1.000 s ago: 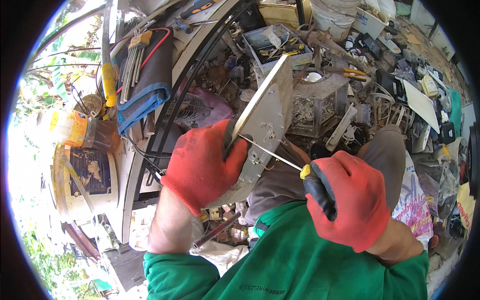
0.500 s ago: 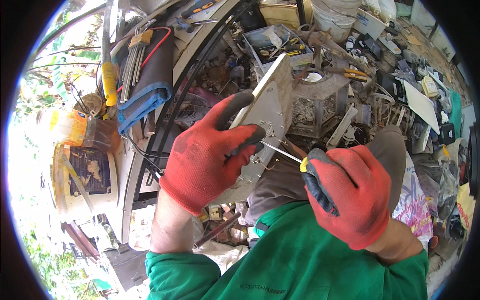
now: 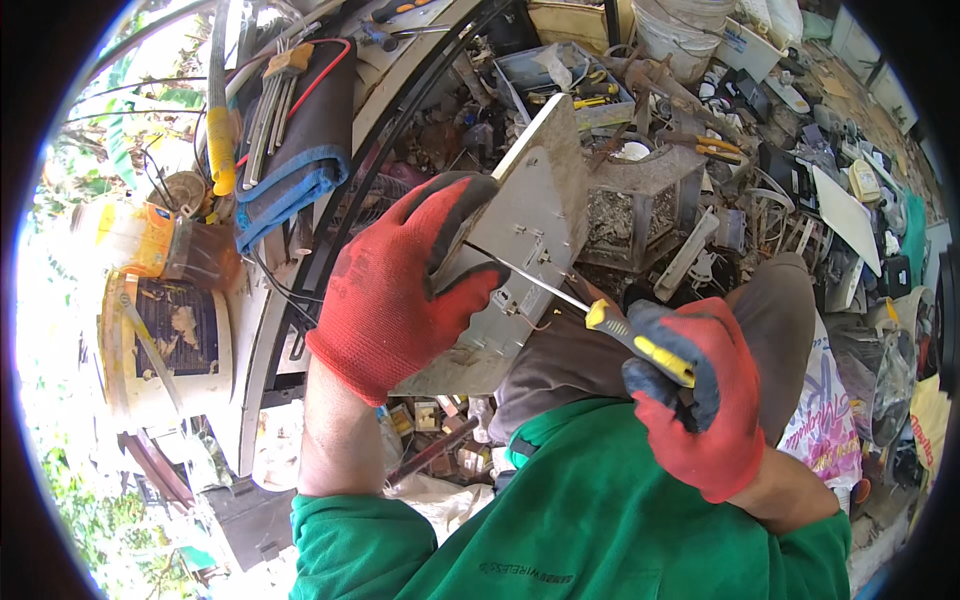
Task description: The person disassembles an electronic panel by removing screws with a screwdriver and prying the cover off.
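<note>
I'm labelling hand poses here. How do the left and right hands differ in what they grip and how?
The left hand clasps the grey metal plate, fingers spread over its edge; the right hand is fisted round the screwdriver handle. The left sits higher, the right lower, nearer the body. Both wear red gloves with dark fingertips.

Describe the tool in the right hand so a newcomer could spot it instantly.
Start at the grey metal panel held by the left hand. A thin steel shaft runs from it to the right hand: a screwdriver, alone with its yellow-and-black handle.
</note>
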{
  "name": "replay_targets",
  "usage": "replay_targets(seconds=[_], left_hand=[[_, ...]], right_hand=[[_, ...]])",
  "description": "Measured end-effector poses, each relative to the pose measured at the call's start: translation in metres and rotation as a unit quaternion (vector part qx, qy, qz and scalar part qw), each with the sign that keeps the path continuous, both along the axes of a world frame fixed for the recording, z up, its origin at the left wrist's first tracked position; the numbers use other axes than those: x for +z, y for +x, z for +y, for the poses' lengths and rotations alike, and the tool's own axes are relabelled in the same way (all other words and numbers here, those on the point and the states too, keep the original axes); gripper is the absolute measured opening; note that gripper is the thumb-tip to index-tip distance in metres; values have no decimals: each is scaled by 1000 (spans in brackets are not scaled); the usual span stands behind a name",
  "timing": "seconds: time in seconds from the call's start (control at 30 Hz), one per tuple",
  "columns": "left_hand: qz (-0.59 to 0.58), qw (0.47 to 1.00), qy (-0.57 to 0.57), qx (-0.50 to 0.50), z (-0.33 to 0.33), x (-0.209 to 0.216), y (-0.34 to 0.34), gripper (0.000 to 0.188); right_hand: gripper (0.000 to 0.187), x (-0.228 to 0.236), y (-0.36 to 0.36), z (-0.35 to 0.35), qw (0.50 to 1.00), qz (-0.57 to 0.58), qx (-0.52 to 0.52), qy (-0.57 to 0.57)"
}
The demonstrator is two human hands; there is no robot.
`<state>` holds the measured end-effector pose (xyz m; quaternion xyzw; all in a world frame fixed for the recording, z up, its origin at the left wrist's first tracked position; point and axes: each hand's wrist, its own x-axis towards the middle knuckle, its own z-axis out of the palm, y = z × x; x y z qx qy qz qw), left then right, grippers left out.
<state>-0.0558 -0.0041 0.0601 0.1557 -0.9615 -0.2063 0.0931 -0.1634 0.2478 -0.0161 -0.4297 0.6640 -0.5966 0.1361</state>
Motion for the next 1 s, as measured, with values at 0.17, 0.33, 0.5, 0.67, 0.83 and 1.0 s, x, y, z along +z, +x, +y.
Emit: replay_targets(seconds=[0.17, 0.33, 0.5, 0.67, 0.83, 1.0], left_hand=[[-1, 1000, 8, 8, 2, -3, 0, 63], [4, 1000, -10, 25, -5, -5, 3, 58], [7, 1000, -17, 23, -3, -4, 0, 54], [21, 999, -40, 28, -6, -8, 3, 50], [17, 999, -33, 37, -2, -6, 1, 45], [11, 999, -22, 46, -1, -3, 2, 44]], right_hand=[[45, -4, -10, -4, 994, 92, -13, -60], [47, 19, -6, 4, 986, -128, 49, 93], [38, -3, -18, -4, 975, 220, 18, -38], [41, 6, -9, -2, 996, 62, 27, -52], [41, 1, -15, -4, 980, 193, 21, -50], [44, 11, -10, -11, 992, 113, -31, -38]])
